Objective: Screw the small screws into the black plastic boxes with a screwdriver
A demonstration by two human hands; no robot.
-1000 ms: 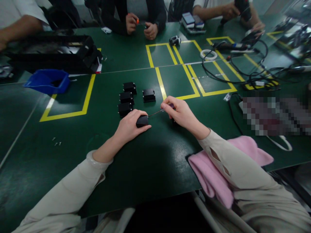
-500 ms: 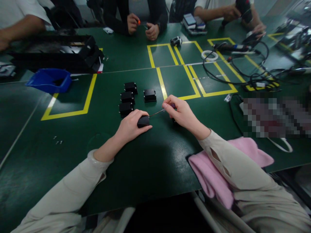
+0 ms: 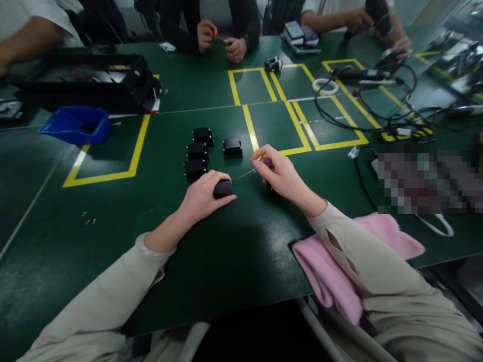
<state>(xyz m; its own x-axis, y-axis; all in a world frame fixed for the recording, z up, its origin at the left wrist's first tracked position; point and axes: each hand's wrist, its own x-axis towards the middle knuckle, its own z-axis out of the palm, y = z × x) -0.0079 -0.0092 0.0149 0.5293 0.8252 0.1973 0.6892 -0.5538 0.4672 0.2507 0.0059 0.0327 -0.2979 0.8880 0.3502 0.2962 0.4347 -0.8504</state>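
Note:
My left hand (image 3: 206, 196) grips a small black block-shaped part (image 3: 222, 189) against the green table, thumb and fingers on either side. A screwdriver (image 3: 244, 175) with a thin metal shaft is held in my right hand (image 3: 277, 172); its tip meets the right end of the black part. The screwdriver's handle is mostly hidden by my fingers. Beyond my left hand stand several similar black parts: three in a column, the nearest one (image 3: 195, 169) close to my knuckles, and another (image 3: 232, 147) to their right. Something dark shows partly beneath my right hand.
Tiny screws (image 3: 89, 220) lie at left. A blue bin (image 3: 77, 125) and black trays (image 3: 94, 83) stand at the back left. Cables (image 3: 392, 113) and a white ring (image 3: 325, 86) lie at right, a pink cloth (image 3: 332, 266) under my right forearm. Co-workers sit opposite.
My hands, the black part and the screwdriver look almost unmoved. At the far left, a co-worker's arm has shifted slightly.

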